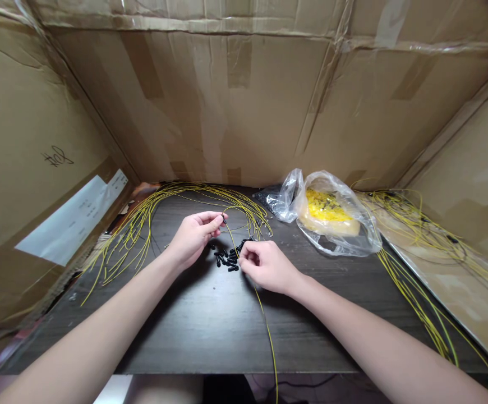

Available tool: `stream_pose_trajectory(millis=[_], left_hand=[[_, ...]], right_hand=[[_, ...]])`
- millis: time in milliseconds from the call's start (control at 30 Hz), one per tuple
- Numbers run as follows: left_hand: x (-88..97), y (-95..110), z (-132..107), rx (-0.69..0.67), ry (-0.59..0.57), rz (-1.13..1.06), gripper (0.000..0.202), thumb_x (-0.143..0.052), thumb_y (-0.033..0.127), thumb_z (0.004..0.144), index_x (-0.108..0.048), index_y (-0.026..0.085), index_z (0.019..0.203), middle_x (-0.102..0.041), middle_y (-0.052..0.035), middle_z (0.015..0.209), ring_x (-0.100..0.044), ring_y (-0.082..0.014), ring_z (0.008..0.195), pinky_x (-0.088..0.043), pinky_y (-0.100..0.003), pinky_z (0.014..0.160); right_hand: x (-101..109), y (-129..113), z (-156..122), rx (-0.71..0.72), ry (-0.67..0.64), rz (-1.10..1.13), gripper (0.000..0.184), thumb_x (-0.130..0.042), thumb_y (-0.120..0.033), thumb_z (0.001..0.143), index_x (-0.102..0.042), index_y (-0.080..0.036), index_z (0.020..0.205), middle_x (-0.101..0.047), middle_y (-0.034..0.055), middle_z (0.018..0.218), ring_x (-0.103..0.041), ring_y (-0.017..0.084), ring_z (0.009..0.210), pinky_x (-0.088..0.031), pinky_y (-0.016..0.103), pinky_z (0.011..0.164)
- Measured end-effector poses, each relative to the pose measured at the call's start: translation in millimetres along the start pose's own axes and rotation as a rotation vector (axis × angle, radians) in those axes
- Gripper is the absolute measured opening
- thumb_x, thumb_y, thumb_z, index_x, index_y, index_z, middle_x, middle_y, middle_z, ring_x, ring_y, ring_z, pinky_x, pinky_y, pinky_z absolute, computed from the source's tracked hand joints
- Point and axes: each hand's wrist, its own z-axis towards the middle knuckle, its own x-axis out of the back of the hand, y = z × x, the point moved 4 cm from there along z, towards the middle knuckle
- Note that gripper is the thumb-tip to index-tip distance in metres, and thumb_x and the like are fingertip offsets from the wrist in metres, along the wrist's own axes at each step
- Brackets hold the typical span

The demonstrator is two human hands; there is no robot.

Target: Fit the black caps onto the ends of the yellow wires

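Note:
Between the thumb and fingertips of my left hand [199, 234] is a small black sleeve [224, 219], at the upper end of a yellow wire [265, 320]. My right hand [267, 265] pinches that same wire lower down, its fingers closed. From there the wire runs down across the table and over the front edge. Below and between my hands lies a pile of small black sleeves [226, 258], partly hidden by my right hand. Whether the wire's tip sits inside the held sleeve I cannot tell.
A bundle of yellow wires [143, 210] curves across the table's back left. Clear bags hold yellow pieces [328, 206] and black pieces [274, 199]. More yellow wires [416, 306] lie at the right. Cardboard walls [261, 112] enclose the dark table [176, 336].

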Motion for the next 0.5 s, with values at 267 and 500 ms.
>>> stream_pose_trajectory(millis=[267, 500], left_hand=[[-12.8, 5.2, -9.2, 0.003, -0.143, 0.137, 0.023, -0.083, 0.031, 0.072, -0.077, 0.014, 0.087, -0.070, -0.0075, 0.085, -0.055, -0.0124, 0.072, -0.040, -0.022, 0.060], [-17.6, 2.7, -12.7, 0.012, -0.206, 0.191, 0.026, -0.081, 0.034, 0.074, -0.077, 0.015, 0.092, -0.070, -0.0067, 0.081, -0.054, -0.0121, 0.066, -0.041, -0.024, 0.059]], right_hand=[[5.0, 6.0, 4.1, -0.048, 0.106, 0.199, 0.017, -0.057, -0.029, 0.088, -0.068, -0.017, 0.084, -0.055, -0.0033, 0.059, -0.047, 0.009, 0.053, -0.035, 0.022, 0.054], [3.0, 5.9, 4.9, -0.050, 0.060, 0.317, 0.014, -0.058, -0.028, 0.087, -0.063, -0.016, 0.080, -0.055, -0.0030, 0.062, -0.046, 0.009, 0.054, -0.035, 0.021, 0.053]])
